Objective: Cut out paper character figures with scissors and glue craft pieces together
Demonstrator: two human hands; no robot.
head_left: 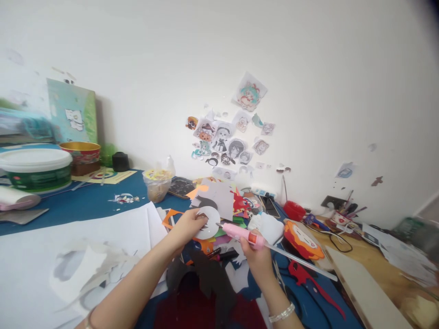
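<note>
My left hand pinches a round white paper cutout at its left side, above the pile of coloured paper. A dark paper piece shows just behind the cutout's upper edge. In my right hand is a pink glue gun, its metal tip pointing left, at or very near the cutout's right edge. A long translucent glue stick sticks out of the back of the gun. Below my hands lie black paper scraps.
White sheets cover the left of the blue table. A plastic cup stands behind the left hand. Red-handled scissors and an orange-edged round item lie on the right. A green tub is far left.
</note>
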